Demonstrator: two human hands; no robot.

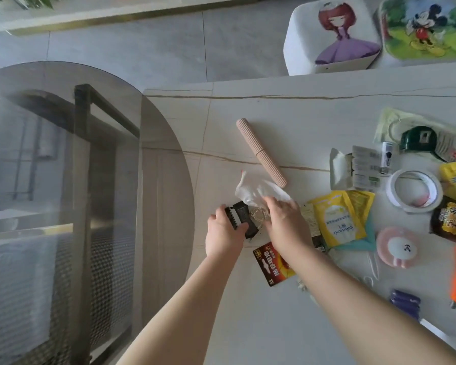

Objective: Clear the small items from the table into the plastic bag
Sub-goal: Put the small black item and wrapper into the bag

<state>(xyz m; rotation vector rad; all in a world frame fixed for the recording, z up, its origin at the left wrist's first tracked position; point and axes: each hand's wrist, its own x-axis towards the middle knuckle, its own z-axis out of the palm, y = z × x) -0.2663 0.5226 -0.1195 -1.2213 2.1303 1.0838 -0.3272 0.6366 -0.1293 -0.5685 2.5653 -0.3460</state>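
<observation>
Bagging the first small item

The left hand (225,229) gripped a black box (241,216) on the table (274,114); the right hand's (284,219) fingers pinched the white plastic bag (256,189) beside it. Next, I judged, the bag's mouth needed opening.

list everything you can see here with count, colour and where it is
table: 1, pale marble, centre and right
glass top: 1, smoky grey, left
ribbed tube: 1, pink, mid-table
plastic bag: 1, clear white, by the hands
black packet: 1, in left hand
battery card: 1, red, under right arm
yellow sachet: 1, right of hands
tape roll: 1, white, right
stools: 2, cartoon prints, top right
left hand: grips packet
right hand: at bag
</observation>
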